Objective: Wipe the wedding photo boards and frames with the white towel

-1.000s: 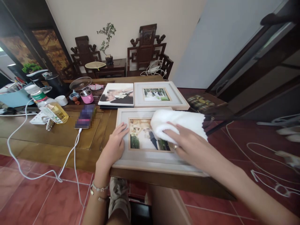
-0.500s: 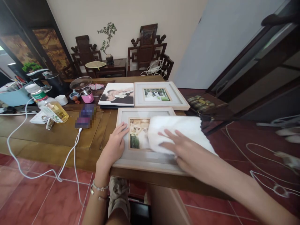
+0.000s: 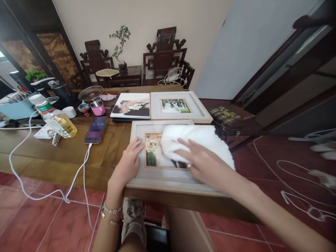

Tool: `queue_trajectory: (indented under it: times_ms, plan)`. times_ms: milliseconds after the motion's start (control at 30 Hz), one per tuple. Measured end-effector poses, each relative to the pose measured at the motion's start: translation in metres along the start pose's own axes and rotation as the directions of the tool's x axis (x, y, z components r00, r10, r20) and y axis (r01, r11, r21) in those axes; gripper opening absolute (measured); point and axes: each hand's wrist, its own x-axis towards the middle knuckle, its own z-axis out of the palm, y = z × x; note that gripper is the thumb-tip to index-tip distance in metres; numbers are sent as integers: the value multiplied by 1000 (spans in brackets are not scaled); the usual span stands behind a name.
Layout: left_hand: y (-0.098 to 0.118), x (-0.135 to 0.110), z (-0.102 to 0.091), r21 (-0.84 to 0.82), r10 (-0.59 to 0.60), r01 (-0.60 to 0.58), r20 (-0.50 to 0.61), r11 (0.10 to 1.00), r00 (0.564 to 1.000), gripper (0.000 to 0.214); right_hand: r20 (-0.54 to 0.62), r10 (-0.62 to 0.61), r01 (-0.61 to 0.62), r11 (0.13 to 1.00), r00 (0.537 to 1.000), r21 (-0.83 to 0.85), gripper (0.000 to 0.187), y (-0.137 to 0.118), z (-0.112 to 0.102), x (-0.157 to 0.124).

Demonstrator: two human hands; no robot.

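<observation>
1. A picture frame (image 3: pixel 162 177) lies flat on the tabletop (image 3: pixel 65 154), close to the edge nearest the person. The photo (image 3: pixel 151 159) inside it faces up.

2. The left hand (image 3: pixel 130 159) rests on the left side of the frame. Its fingers and thumb are apart and lie on top, not squeezing anything that I can see.

3. The right hand (image 3: pixel 203 159) is on top of a white cloth (image 3: pixel 201 134). The fingers that show are a little apart and push down on it. It is blurry there, so I cannot tell if they pinch the cloth too.

4. The cloth sits over the right part of the frame and hides some of the photo. The photo's left part shows.

5. To me this looks like the rubbing step: one hand to keep the frame from sliding, one hand to rub the front. I cannot tell how clean it is.

6. I think the next move calls for a flat cloth, a soft push and a firm left hand. The parts the cloth does not cover, like the left side and the corners, would need care too. Pushing too hard could make the frame slip.

7. Just behind this frame is a second frame (image 3: pixel 198 105), with a white-edged picture (image 3: pixel 132 108) to its left. A phone (image 3: pixel 96 131) lies farther left.
</observation>
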Motion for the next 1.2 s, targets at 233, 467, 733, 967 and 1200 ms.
queue_trajectory:
  times_ms: [233,467,733,967,1200]
  plan:
    - [-1,0,1,-12,10,-10,1,1000,1000,57,-15,138,-139,986,990,-88,57,36,9,53]
    - [0,1,1,-17,2,-2,-4,1000,1000,57,173,-50,42,998,984,47,64,-23,-7,7]
    - [-1,0,2,4,9,-9,-2,1000,1000,57,234,-206,145,956,950,256,69,-76,-44,-36]
    - [-2,0,1,1,18,-18,1,1000,1000,57,130,-93,76,988,987,134,66,-38,-7,8]
    - [-4,0,2,-23,38,-38,-23,999,999,58,4,-13,13,998,1000,-69,59,8,14,66]
